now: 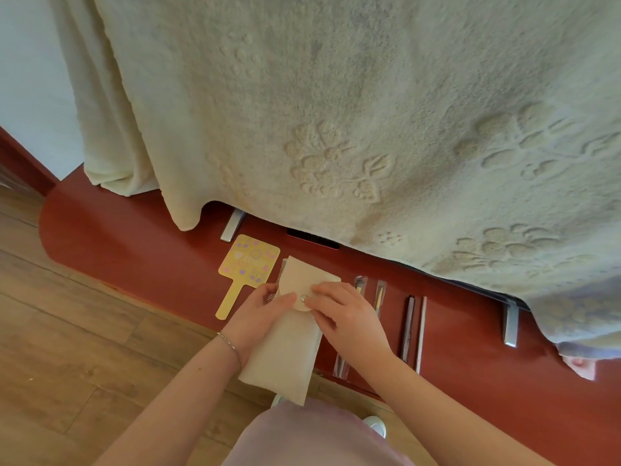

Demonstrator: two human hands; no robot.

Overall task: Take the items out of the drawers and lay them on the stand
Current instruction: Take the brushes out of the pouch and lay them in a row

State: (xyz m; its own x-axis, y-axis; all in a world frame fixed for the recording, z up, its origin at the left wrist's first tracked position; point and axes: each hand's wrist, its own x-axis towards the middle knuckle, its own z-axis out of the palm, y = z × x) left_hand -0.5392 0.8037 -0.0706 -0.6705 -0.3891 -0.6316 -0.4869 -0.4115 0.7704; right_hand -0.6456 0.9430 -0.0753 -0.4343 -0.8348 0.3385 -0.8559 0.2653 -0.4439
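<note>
From the left, I see the yellow hand mirror (247,268) already lying on the red stand (134,250). My left hand (260,311) and right hand (342,314) pinch the flap of a beige pouch (285,358) with curled fingers; I judge I'm opening it, a comb (280,277) peeking out. Slim packets (411,327) lie rightward, beneath a cream blanket (336,112), above wood floor (50,331).

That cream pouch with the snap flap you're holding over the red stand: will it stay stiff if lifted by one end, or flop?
The cream pouch is probably floppy: it looks like soft felt-like fabric, and both the left hand and right hand pinch it at the flap. A comb pokes out at its top, so that end may stay stiffer. Likely light, and not slippery.
</note>
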